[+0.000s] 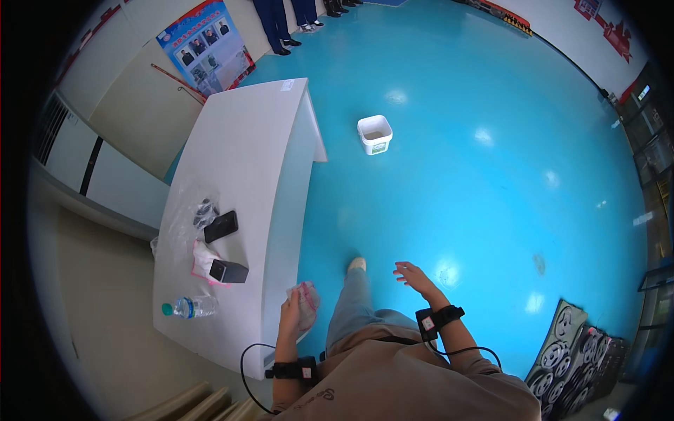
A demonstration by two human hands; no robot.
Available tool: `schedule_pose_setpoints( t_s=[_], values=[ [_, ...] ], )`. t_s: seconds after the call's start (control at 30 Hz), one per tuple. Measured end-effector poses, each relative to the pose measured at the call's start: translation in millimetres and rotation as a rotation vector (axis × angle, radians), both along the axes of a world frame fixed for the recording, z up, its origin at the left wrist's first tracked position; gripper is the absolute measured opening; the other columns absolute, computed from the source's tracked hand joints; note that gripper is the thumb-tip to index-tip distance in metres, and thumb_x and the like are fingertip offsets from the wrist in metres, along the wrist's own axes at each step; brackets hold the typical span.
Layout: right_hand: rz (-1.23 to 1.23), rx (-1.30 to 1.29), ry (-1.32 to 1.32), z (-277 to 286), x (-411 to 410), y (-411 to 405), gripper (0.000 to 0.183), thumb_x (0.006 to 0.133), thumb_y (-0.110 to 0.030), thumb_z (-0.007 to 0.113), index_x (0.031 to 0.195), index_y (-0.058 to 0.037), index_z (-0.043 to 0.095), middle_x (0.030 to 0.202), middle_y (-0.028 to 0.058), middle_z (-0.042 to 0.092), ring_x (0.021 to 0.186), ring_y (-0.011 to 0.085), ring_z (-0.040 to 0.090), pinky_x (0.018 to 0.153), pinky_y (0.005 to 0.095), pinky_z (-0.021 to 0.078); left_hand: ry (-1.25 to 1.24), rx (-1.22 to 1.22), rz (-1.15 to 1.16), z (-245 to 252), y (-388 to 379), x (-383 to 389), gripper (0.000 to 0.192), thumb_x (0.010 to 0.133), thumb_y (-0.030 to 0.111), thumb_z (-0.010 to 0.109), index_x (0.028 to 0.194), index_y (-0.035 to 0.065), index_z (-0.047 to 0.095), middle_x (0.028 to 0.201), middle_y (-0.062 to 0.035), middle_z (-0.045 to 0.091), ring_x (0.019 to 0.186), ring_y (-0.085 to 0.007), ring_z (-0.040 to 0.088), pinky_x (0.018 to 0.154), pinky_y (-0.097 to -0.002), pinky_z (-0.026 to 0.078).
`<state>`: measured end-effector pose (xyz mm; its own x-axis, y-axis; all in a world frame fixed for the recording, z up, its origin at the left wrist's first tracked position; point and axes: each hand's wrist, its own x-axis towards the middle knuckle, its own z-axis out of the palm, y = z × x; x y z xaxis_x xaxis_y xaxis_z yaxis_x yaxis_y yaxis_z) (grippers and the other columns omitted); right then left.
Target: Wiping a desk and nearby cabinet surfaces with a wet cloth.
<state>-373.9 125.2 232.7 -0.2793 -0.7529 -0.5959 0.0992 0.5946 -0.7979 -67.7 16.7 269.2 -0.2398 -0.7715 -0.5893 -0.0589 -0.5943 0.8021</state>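
A folded white cloth with pink edging (308,305) is gripped in my left hand (290,314), beside the near right edge of a white table (239,137). My right hand (415,277) hangs over the blue floor with its fingers apart and nothing in it. On the table near my left hand lie a clear plastic bottle with a green cap (192,307), a dark box-shaped object (229,271), a second white and pink cloth (204,259) and a black smartphone (221,227). Crumpled clear plastic (206,213) sits beyond the phone.
A white plastic bucket (375,136) stands on the glossy blue floor (474,210) ahead. Weight plates (553,355) are racked at the lower right. A poster board (206,47) leans on the wall at the upper left, near people's legs (271,23). Cabled straps circle both my forearms.
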Motion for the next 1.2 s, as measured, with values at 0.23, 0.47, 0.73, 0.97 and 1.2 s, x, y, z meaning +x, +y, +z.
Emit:
schedule_pose_setpoints(
  t_s=[0.23,0.47,0.73,0.97,1.2],
  values=[
    [0.164,-0.028,-0.019,-31,-76,-61,0.041,0.085,-0.030,0.047,0.117,-0.0047,0.048,0.097,0.0114,0.060,0.083,0.0206,0.059,0.072,0.0315,0.0465,0.046,0.029,0.031,-35,-104,-87,0.046,0.090,0.039,0.042,0.106,-0.0025,0.053,0.087,-0.0111,0.060,0.075,-0.0187,0.060,0.062,-0.0298,0.050],
    [0.003,0.486,0.578,-122,-228,52,0.032,0.084,-0.026,0.044,0.102,-0.0033,0.056,0.089,0.0158,0.064,0.081,0.0316,0.061,0.073,0.0387,0.0479,-0.089,-0.144,-0.179,-37,-227,-231,0.050,0.087,0.041,0.047,0.106,-0.0050,0.053,0.089,-0.0120,0.059,0.078,-0.0169,0.058,0.063,-0.0251,0.046],
    [-0.074,0.749,-0.039,-106,-235,99,0.036,0.078,-0.035,0.052,0.099,-0.0076,0.059,0.099,0.0178,0.060,0.094,0.0317,0.057,0.080,0.0388,0.0453,0.257,0.185,-0.244,-13,-328,-386,0.038,0.088,0.031,0.048,0.108,-0.0013,0.050,0.091,-0.0120,0.058,0.080,-0.0206,0.060,0.066,-0.0326,0.052],
    [0.226,0.498,0.188,-133,-344,-25,0.043,0.079,-0.039,0.053,0.109,-0.0091,0.056,0.105,0.0212,0.057,0.103,0.0303,0.053,0.089,0.0369,0.0402,0.190,0.171,-0.133,-87,-394,-475,0.035,0.080,0.016,0.058,0.108,-0.0029,0.049,0.098,-0.0115,0.057,0.082,-0.0198,0.059,0.068,-0.0321,0.051],
    [-0.552,0.201,0.434,-4,-509,-231,0.031,0.090,-0.018,0.040,0.114,-0.0010,0.048,0.092,0.0152,0.061,0.088,0.0225,0.059,0.080,0.0332,0.0437,-0.174,0.189,-0.136,-200,-446,-538,0.035,0.076,0.016,0.057,0.107,0.0009,0.051,0.091,-0.0092,0.058,0.074,-0.0192,0.058,0.065,-0.0309,0.048]
  ],
)
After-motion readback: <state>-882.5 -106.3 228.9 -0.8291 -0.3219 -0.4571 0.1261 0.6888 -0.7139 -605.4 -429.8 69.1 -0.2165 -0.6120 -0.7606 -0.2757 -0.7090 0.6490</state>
